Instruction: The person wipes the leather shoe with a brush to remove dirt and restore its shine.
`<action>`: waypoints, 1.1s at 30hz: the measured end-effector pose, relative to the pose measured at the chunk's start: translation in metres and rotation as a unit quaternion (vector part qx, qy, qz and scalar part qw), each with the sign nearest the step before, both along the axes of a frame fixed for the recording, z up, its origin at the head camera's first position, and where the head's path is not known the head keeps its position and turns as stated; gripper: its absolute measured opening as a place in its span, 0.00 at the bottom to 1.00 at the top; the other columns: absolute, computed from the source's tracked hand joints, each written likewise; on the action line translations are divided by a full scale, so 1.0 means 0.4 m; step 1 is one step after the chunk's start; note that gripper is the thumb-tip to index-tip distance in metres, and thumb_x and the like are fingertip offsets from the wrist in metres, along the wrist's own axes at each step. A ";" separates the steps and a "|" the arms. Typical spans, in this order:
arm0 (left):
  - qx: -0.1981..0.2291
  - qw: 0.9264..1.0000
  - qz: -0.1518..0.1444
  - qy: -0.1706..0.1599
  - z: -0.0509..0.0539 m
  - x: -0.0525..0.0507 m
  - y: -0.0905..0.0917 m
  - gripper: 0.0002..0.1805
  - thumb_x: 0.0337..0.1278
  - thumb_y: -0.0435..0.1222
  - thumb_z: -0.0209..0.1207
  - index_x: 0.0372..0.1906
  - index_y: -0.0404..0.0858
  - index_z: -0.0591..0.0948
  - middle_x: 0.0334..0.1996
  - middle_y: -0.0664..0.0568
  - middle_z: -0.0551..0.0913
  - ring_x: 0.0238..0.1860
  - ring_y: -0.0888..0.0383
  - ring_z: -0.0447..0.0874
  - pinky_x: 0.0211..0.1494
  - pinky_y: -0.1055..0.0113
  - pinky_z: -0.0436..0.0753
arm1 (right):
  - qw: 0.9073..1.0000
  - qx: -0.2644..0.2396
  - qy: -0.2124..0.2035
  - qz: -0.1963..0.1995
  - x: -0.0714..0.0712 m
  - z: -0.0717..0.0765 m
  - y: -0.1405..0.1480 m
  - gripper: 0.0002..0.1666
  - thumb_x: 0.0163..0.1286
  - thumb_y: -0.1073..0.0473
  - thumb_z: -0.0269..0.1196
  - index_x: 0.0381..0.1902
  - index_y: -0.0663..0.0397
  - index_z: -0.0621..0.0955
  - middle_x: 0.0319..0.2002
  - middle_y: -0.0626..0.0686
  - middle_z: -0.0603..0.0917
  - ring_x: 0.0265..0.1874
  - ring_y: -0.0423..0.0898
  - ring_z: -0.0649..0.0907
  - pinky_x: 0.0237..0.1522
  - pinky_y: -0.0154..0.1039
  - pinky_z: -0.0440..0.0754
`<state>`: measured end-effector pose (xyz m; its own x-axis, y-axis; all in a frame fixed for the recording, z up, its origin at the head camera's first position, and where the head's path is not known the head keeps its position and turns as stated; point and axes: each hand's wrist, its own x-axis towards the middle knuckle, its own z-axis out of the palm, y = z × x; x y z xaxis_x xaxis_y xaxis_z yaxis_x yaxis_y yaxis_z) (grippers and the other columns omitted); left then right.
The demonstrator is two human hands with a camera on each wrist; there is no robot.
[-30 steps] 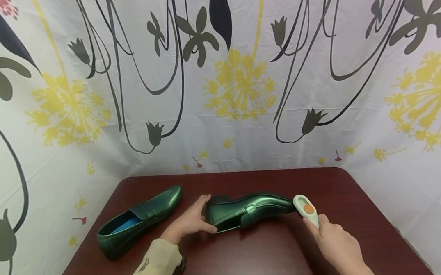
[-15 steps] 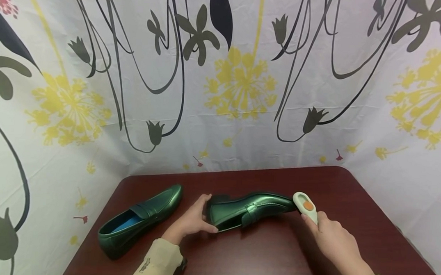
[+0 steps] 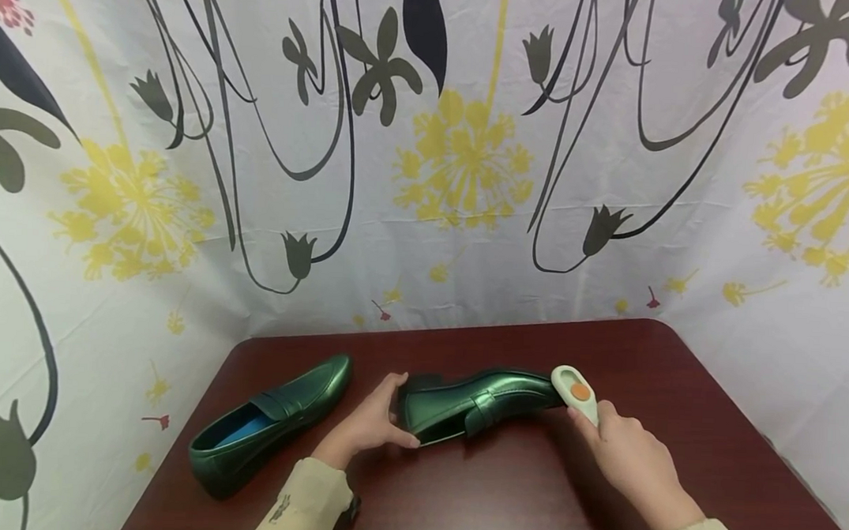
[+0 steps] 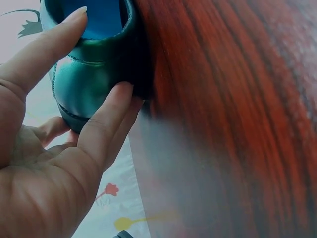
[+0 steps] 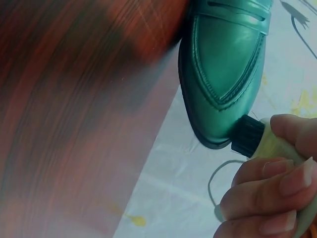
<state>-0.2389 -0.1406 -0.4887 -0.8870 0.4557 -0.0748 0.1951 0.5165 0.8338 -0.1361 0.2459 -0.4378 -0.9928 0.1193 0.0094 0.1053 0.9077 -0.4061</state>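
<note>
A shiny green loafer (image 3: 490,402) lies on its side on the table, its opening facing me and its toe to the right. My left hand (image 3: 371,421) grips it by the heel, thumb at the rim of the opening; in the left wrist view, the fingers (image 4: 106,119) press the back of the heel. My right hand (image 3: 633,456) holds a small pale-green brush (image 3: 577,392) with an orange button. Its dark bristles (image 5: 247,136) touch the side of the loafer's toe in the right wrist view.
Another green loafer (image 3: 268,424) with a blue insole stands upright on the left of the dark red wooden table (image 3: 500,497). A white floral-print curtain (image 3: 460,274) hangs behind the table and along both sides.
My right hand has moved the brush slightly to the left and up along the toe. The left hand and the gripped loafer have stayed in place.
</note>
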 end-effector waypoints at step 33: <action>-0.002 1.000 0.003 0.018 -0.013 -0.004 0.000 0.61 0.37 0.38 0.82 0.77 0.40 0.56 0.76 0.41 0.59 0.53 0.47 0.81 0.59 0.51 0.83 | 0.985 0.100 0.119 0.079 -0.085 0.015 -0.255 0.33 0.74 0.40 0.59 0.51 0.68 0.81 0.19 0.58 0.79 0.10 0.47 0.72 0.11 0.41 0.68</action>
